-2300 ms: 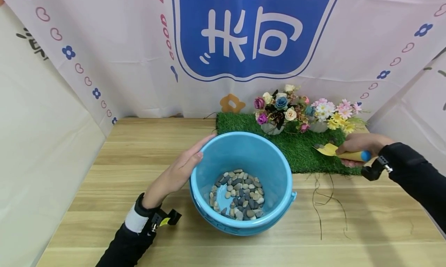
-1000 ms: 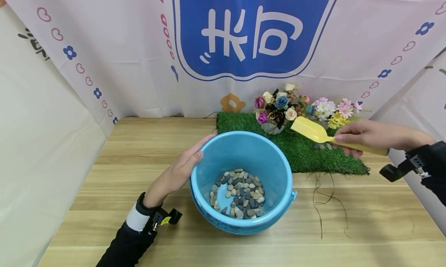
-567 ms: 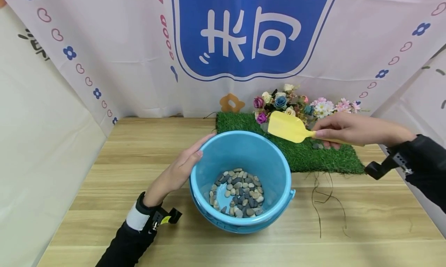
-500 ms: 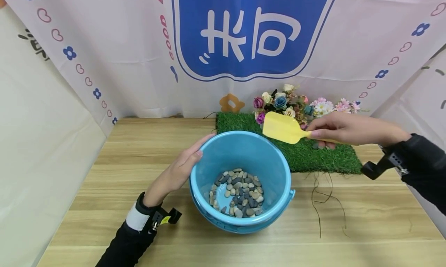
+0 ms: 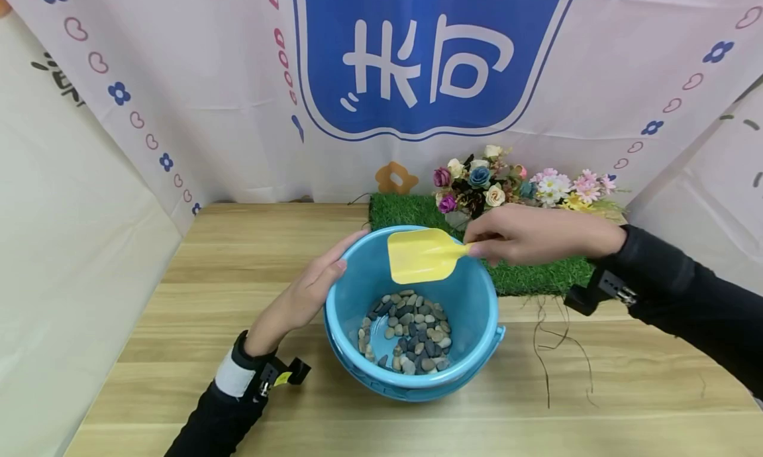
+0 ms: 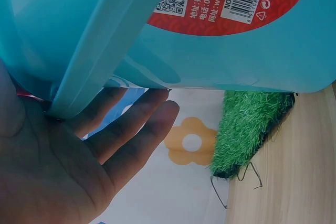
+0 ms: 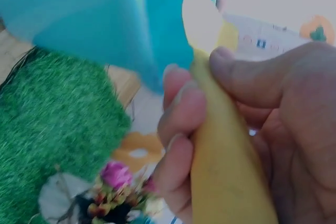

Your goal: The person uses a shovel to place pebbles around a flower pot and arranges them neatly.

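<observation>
Yellow scoop point(image 5: 420, 257) is in the air over the mouth of the blue bucket point(image 5: 477, 311), near its 12 o'clock edge, with the tip toward 9 o'clock; the right hand point(image 5: 530, 235), at 2 o'clock of the bucket, holds the handle with fingers wrapped around and thumb laid along, probably to control the blade's angle; the left hand point(image 5: 305, 286), at 10 o'clock, is rather spread, with fingers nearly straight along the outer wall and thumb at the rim, I suppose to steady the bucket; this stands upright on the table point(image 5: 250, 245), perhaps central so both hands reach it; its plastic is smooth and round, the scoop's thin and squarish; rounded pebbles point(image 5: 423, 324), grey and beige, cover most of its bottom, with a bare patch toward 9 o'clock; at 1 to 2 o'clock lie bristly artificial grass point(image 5: 548, 278) and fabric-looking flowers point(image 5: 495, 195); the table shows pale wood grain.
</observation>
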Demonstrator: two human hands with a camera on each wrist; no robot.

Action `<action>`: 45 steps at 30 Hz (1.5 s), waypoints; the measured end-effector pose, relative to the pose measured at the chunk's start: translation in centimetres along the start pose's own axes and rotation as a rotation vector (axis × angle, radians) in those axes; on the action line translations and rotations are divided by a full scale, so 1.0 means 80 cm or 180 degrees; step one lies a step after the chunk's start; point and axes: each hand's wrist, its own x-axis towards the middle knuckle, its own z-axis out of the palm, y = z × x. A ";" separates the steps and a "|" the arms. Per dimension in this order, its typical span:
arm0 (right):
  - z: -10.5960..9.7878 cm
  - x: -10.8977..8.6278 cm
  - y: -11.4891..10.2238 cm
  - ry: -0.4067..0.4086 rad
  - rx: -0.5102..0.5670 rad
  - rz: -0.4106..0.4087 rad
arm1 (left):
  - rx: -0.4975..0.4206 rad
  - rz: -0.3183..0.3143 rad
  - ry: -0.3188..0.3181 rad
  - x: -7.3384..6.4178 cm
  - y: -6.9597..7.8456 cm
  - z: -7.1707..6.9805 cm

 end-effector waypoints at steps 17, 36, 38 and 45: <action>0.041 0.062 -0.053 -0.0172 -0.1179 0.0377 | 0.0175 0.0076 0.0029 -0.002 -0.029 -0.004; 0.054 0.115 -0.073 -0.0374 -0.2251 0.0088 | 0.0079 0.0048 0.0017 -0.005 -0.046 -0.006; 0.057 0.121 -0.072 -0.0508 -0.2228 0.0166 | 0.0091 0.0067 0.0012 -0.005 -0.047 -0.007; 0.068 0.134 -0.066 -0.0808 -0.2266 0.0383 | 0.0152 0.0085 0.0006 -0.004 -0.041 -0.006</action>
